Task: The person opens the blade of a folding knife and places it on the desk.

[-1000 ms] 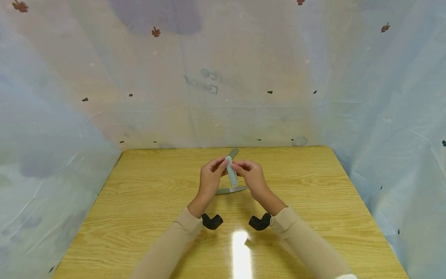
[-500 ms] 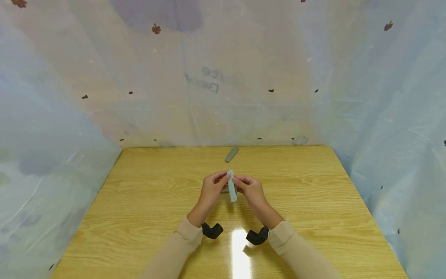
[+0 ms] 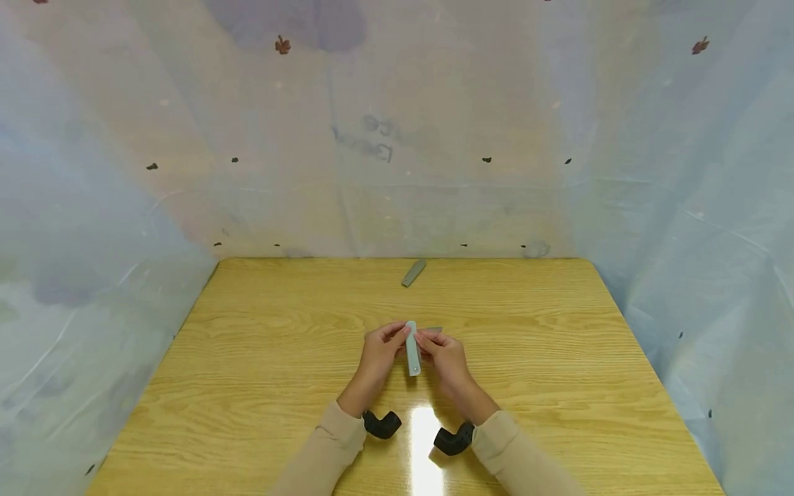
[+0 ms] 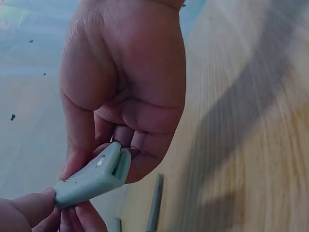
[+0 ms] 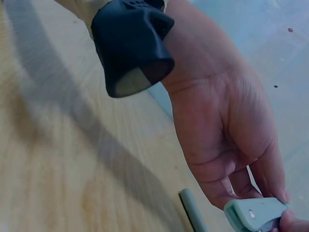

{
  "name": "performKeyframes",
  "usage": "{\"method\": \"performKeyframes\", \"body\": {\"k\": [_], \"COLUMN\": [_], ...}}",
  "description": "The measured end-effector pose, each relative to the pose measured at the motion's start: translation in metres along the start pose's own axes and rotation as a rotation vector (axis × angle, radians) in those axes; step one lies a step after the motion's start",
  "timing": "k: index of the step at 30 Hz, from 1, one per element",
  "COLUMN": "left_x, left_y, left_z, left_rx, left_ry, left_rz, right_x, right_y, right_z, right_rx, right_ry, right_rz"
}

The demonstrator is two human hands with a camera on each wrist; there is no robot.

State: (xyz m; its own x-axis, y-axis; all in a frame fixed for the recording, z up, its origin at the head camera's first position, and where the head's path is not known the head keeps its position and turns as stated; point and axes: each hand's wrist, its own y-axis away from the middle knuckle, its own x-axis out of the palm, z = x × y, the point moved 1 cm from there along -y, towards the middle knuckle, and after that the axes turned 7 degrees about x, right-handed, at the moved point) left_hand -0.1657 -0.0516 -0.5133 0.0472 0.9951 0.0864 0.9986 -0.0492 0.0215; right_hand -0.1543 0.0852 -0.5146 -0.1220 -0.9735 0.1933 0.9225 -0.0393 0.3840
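Observation:
A pale green folding knife [image 3: 413, 351] is held up between both hands over the middle of the table. My left hand [image 3: 378, 355] pinches its far end between thumb and fingers. From the other side my right hand [image 3: 450, 358] pinches it too. In the left wrist view the knife's handle [image 4: 91, 181] shows a long slot and a rivet; no blade sticks out. Behind the hands lies a second knife on the table, mostly hidden, its blade [image 3: 434, 329] showing past the right fingers. Its grey-green handle [image 5: 193, 211] appears in the right wrist view.
A grey-green folded piece [image 3: 413, 273] lies near the back edge of the wooden table [image 3: 279, 372]. Printed sheeting [image 3: 434, 124] hangs behind and at both sides. Black curved mounts [image 3: 381, 425] sit at the wrists.
Both hands have drawn nearer to the person, bringing the pale green knife along. The knife on the table, earlier in front of the hands, is now mostly behind them.

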Motion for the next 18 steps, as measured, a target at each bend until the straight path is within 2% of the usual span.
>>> {"method": "performKeyframes", "body": {"k": [6, 13, 18], "left_x": [0.0, 0.003, 0.006], "left_y": [0.005, 0.016, 0.018], "left_z": [0.0, -0.022, -0.024], "left_rx": [-0.035, -0.017, 0.008], "left_ry": [0.01, -0.028, -0.013], "left_rz": [0.003, 0.004, -0.026], "right_x": [0.001, 0.002, 0.005], "right_y": [0.002, 0.004, 0.006], "right_z": [-0.009, -0.012, -0.013], "right_rx": [0.004, 0.002, -0.018], "right_ry": [-0.034, -0.056, -0.086], "right_rz": [-0.039, -0.057, -0.079]}}
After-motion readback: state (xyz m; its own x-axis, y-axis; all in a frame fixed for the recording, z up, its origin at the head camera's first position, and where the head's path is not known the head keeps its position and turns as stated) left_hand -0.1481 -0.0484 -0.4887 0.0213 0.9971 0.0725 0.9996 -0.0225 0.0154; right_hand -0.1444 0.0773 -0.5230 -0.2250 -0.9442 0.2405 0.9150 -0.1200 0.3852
